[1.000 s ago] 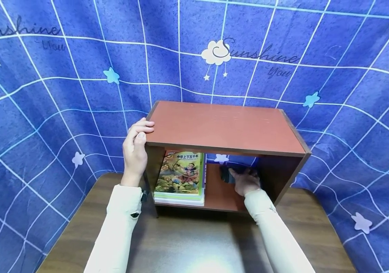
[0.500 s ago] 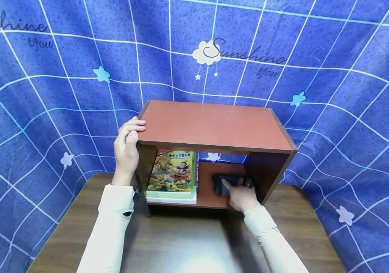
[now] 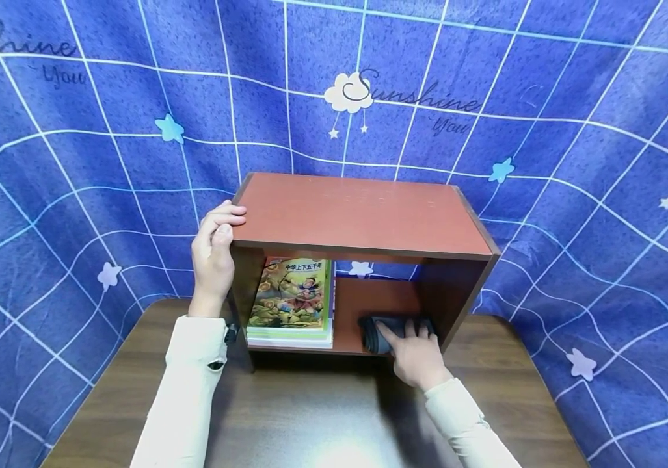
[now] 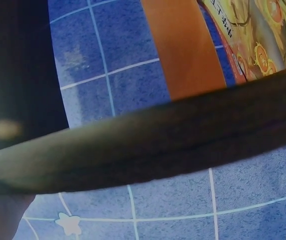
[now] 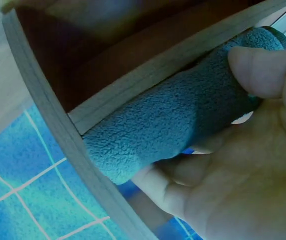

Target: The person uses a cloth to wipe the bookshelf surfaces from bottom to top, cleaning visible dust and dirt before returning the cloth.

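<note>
A small wooden shelf (image 3: 363,211) with a red-brown top and dark side panels stands on the table. My left hand (image 3: 213,253) holds its upper left edge, with fingers bent over the top. In the right part of the compartment, my right hand (image 3: 418,354) grips a dark rolled towel (image 3: 376,335) near the front edge. The right wrist view shows the towel (image 5: 148,130) as blue-green and fluffy, with the thumb on one side and fingers on the other. Left of it, several books (image 3: 289,302) lie in a stack, topped by an illustrated cover.
A brown wooden table (image 3: 310,409) carries the shelf. Behind and around it hangs a blue curtain (image 3: 287,104) with white grid lines, stars and clouds. The shelf's right side panel (image 3: 456,292) is close beside the towel.
My right hand has brought the rolled towel from deeper inside the compartment toward the shelf's front edge. The left hand keeps its hold on the shelf. The head view has shifted slightly.
</note>
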`<state>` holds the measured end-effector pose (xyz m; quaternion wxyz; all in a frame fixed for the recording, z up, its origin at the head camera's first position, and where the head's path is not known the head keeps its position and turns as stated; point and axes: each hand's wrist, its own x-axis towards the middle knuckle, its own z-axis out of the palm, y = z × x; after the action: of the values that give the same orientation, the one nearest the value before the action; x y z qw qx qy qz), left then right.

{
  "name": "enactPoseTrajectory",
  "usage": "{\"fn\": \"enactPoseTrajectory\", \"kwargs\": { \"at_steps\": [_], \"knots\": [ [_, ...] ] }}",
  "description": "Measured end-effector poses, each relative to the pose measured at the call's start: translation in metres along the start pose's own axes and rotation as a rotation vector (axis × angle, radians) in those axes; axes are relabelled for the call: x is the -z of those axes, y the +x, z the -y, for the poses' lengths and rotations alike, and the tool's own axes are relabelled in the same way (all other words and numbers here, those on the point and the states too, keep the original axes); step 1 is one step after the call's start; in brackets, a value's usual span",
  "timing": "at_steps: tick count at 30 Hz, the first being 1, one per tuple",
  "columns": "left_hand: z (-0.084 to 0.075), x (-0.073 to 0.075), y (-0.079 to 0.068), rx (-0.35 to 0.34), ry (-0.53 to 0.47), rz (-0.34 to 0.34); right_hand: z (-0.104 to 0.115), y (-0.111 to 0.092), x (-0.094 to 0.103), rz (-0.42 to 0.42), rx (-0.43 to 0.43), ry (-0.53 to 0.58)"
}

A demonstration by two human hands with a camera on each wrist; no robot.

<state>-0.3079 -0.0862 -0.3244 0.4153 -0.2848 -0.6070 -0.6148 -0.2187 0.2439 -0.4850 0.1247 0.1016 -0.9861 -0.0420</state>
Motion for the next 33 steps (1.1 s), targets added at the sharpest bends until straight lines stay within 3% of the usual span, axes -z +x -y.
{"fn": "enactPoseTrajectory", "kwargs": {
  "at_steps": [8, 13, 20, 33],
  "knots": [
    [0.003, -0.004, 0.001, -0.003, -0.012, -0.007, -0.005, -0.008, -0.010, -0.163, 0.060, -0.095],
    [0.003, -0.006, 0.002, -0.015, -0.016, -0.007, -0.004, -0.007, -0.015, -0.212, 0.062, -0.136],
    [0.002, -0.006, 0.003, -0.017, -0.020, -0.021, 0.010, 0.005, -0.015, -0.137, 0.009, -0.101],
    [0.003, -0.004, -0.003, -0.008, -0.022, -0.034, 0.043, 0.030, -0.018, 0.028, 0.002, -0.016]
  ]
}}
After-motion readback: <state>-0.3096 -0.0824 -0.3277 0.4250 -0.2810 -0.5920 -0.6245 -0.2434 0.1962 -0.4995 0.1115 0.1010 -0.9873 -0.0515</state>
